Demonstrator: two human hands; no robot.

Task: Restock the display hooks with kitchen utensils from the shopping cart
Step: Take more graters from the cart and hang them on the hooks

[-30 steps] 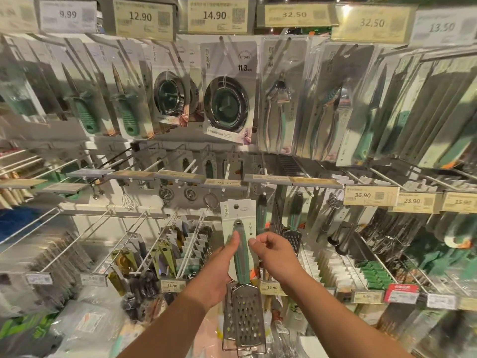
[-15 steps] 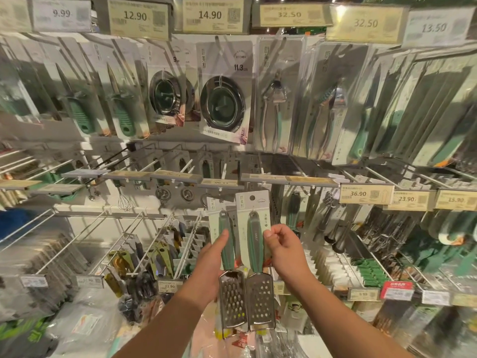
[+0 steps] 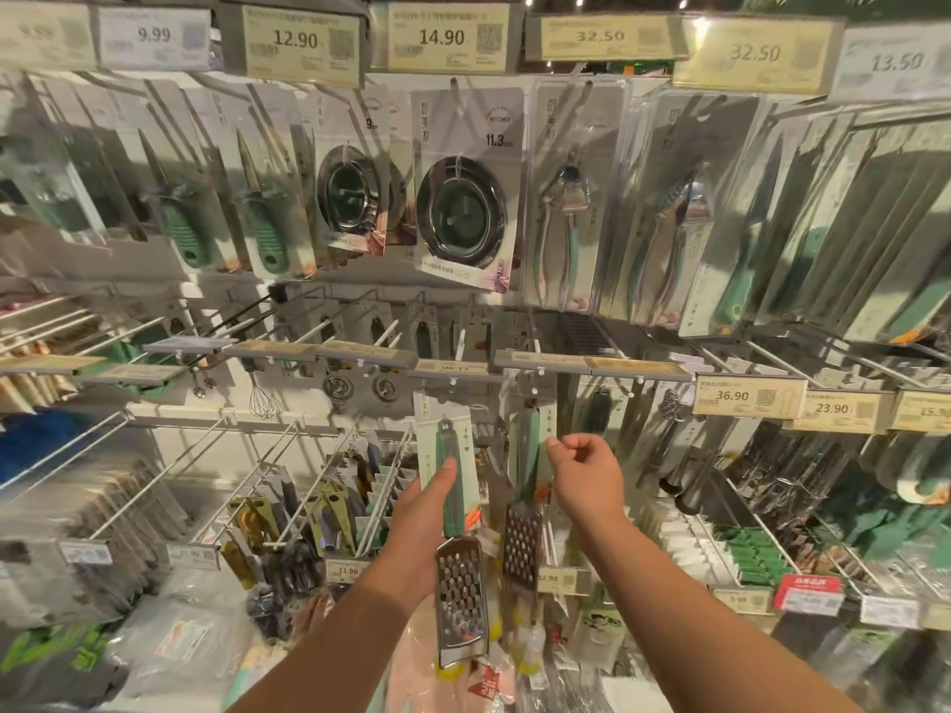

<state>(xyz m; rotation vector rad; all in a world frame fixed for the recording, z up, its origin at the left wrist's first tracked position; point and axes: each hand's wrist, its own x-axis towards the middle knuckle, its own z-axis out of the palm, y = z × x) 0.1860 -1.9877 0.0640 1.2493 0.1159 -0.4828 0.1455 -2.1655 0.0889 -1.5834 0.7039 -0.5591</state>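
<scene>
My left hand [image 3: 419, 522] grips the green handle of a carded metal grater [image 3: 459, 594] and holds it upright in front of the lower hooks. A second, matching grater [image 3: 522, 545] hangs to its right, with the top of its card at a display hook [image 3: 535, 373] under the middle price rail. The curled fingertips of my right hand [image 3: 586, 481] pinch the right edge of that card. The shopping cart is not clearly in view.
Packaged knives, sink strainers [image 3: 463, 218] and scissors hang on the top row under price tags. Several bare white hooks [image 3: 386, 331] jut out at mid-height. Peelers and other utensils fill the lower hooks [image 3: 329, 506]. Bagged goods lie below my arms.
The two graters were side by side in my hands. My right hand has raised its grater up and to the right onto the hook, and my left hand's grater stayed lower.
</scene>
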